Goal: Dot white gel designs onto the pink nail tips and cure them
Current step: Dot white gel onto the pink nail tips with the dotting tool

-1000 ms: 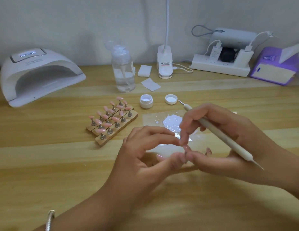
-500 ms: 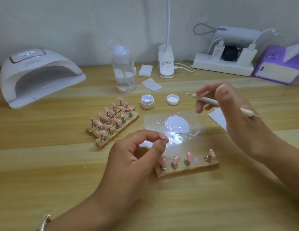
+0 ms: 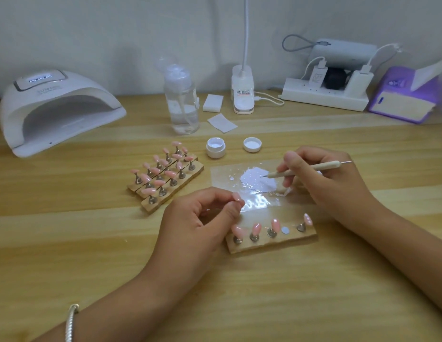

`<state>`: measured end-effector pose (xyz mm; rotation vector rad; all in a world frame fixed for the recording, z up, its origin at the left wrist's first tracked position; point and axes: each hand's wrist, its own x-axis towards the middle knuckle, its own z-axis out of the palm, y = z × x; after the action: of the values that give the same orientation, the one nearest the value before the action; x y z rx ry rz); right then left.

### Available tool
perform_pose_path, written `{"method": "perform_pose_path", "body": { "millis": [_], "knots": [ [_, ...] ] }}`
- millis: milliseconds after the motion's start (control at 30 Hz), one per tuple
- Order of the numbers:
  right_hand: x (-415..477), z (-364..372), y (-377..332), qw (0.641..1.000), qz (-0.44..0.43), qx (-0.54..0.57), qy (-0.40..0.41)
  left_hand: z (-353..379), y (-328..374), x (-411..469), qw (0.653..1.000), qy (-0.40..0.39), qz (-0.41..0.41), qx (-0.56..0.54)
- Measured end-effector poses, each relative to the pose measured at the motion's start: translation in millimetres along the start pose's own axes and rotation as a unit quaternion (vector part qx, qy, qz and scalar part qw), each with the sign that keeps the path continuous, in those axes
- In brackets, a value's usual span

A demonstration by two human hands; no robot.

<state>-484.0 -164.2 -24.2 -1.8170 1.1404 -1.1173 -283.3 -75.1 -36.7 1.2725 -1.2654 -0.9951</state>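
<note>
Head cam: R hand (image 3: 323,178) pinches dotting tool (image 3: 311,168) btw thumb & fingers, its tip touching white gel (image 3: 254,180) puddle on clear sheet (image 3: 222,176). L hand (image 3: 200,223) curled, thumb meeting index, by left end of wooden stand (image 3: 271,243); can't tell if it holds anything. Stand carries four pink nail tips (image 3: 256,227) & one bare disc (image 3: 284,230). More loaded stands (image 3: 165,174) sit left of sheet. Cure lamp (image 3: 54,109) far left. Gel pot (image 3: 215,148) & lid (image 3: 252,144) behind sheet.

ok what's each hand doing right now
left hand: curled, thumb to forefinger, cannot tell if it holds anything
right hand: holding the dotting tool, tip at the white gel
</note>
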Motion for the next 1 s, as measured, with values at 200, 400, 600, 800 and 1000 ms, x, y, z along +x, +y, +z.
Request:
{"method": "perform_pose_path", "body": {
  "millis": [200,400,600,800,1000],
  "knots": [
    [0,-1,4,1.0,0.008,-0.011,-0.004,0,0,0,1.0,0.003,0.002,0.012],
    [1,-1,6,1.0,-0.002,-0.014,-0.002,0,2,-1,1.0,0.003,0.007,0.018],
    [1,-2,6,0.999,-0.01,-0.019,0.041,-1,1,-1,1.0,-0.002,0.006,-0.004],
    [-3,-3,-9,0.997,-0.029,0.012,0.073,0,2,-2,0.998,-0.011,-0.001,-0.056],
    [-15,3,-34,0.99,-0.059,0.107,0.076,0,2,-4,0.999,-0.023,0.018,-0.033]
  ]
}}
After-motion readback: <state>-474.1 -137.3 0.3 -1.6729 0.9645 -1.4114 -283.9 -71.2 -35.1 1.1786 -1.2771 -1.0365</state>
